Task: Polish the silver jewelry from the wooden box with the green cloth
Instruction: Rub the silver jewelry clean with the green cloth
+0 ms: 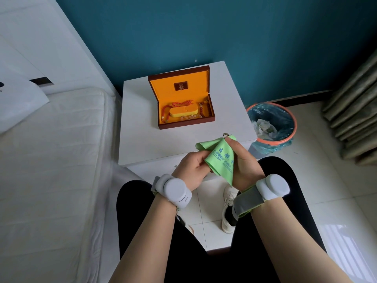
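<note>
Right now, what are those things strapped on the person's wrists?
Both arms are bare, with no sleeves. Each wrist wears a white rounded device made of two puck-like lumps: one on the left wrist, one on the right wrist. The right one sits on a wide grey strap edged in light green. No cables show.

Green cloth [221, 155]: light green, printed with blue characters, folded and bunched above the nightstand's front edge. Small piece of jewelry [225, 135] poking from its top fold, too small to make out. Wooden box [186, 122]: dark brown, lid propped open, orange lining, red bead strands around an orange insert.
</note>
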The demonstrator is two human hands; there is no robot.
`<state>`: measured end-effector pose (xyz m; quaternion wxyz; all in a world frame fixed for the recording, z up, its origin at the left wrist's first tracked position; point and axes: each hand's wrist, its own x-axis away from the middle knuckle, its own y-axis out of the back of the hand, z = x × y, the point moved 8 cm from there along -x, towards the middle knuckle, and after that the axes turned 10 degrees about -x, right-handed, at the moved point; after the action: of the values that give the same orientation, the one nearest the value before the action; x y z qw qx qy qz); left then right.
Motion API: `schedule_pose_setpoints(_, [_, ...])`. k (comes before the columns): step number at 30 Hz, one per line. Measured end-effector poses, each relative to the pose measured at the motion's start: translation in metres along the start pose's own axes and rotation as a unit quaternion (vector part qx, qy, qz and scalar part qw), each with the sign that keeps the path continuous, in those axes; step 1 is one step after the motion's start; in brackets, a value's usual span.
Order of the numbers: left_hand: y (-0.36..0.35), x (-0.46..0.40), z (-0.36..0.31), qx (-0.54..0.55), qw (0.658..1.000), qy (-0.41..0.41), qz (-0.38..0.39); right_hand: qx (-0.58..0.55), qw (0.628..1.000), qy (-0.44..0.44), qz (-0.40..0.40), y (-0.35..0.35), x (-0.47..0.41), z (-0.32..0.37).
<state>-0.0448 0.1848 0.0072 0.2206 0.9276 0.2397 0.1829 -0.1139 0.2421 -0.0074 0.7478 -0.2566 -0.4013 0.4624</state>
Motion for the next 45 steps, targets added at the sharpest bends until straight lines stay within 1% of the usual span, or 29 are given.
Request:
schedule_pose_setpoints(4, [-0.005,0.004,-0.004,-0.006,0.999,-0.034,0.026,0.008,1.0,0.004,0.017,0.003,-0.003,0.009])
schedule_pose_setpoints(6, [-0.003,0.006,-0.005,0.012,1.0,-0.028,0.006,0.003,1.0,0.004,0.028,0.003,-0.004,0.012])
schedule_pose_setpoints(9, [-0.002,0.004,-0.005,0.018,1.0,-0.004,-0.011,0.001,0.998,0.043,0.045,0.0,-0.003,0.014])
schedule_pose_setpoints(11, [-0.001,0.002,-0.009,0.015,1.0,-0.003,-0.025,0.009,0.997,0.064,0.05,-0.004,-0.001,0.011])
schedule_pose_setpoints(14, [0.003,0.002,-0.013,0.043,0.997,-0.007,-0.058,-0.004,0.996,0.082,0.021,-0.003,0.001,0.007])
schedule_pose_setpoints(17, [0.003,0.004,-0.013,0.088,0.994,-0.013,-0.064,0.014,0.994,0.106,-0.009,0.0,0.003,0.004])
schedule_pose_setpoints(22, [0.006,0.006,-0.009,0.03,0.996,-0.009,-0.084,0.022,0.992,0.116,-0.047,0.007,0.001,0.009])
schedule_pose_setpoints(26, [0.008,0.005,-0.006,-0.001,0.997,0.0,-0.075,-0.021,0.994,0.105,0.001,-0.002,-0.001,0.016])
schedule_pose_setpoints(28, [0.008,0.005,-0.008,-0.002,0.997,0.0,-0.077,-0.029,0.995,0.099,-0.012,0.001,-0.001,0.017])
schedule_pose_setpoints(31, [0.01,0.005,-0.016,0.048,0.994,-0.013,-0.099,-0.012,0.995,0.098,-0.033,0.005,0.0,0.01])
schedule_pose_setpoints(33, [0.01,0.005,-0.021,0.063,0.992,-0.024,-0.106,-0.009,0.994,0.108,-0.028,0.004,0.002,0.006])
schedule_pose_setpoints(39, [0.01,0.005,-0.019,0.001,0.994,-0.028,-0.102,-0.015,0.992,0.121,-0.038,0.009,0.003,0.008])
schedule_pose_setpoints(42, [0.009,0.004,-0.021,-0.032,0.995,-0.024,-0.094,-0.04,0.992,0.118,-0.017,0.008,0.0,0.015])
schedule_pose_setpoints(45, [0.007,0.006,-0.025,-0.033,0.995,-0.039,-0.086,-0.057,0.993,0.099,-0.001,0.004,-0.002,0.018])
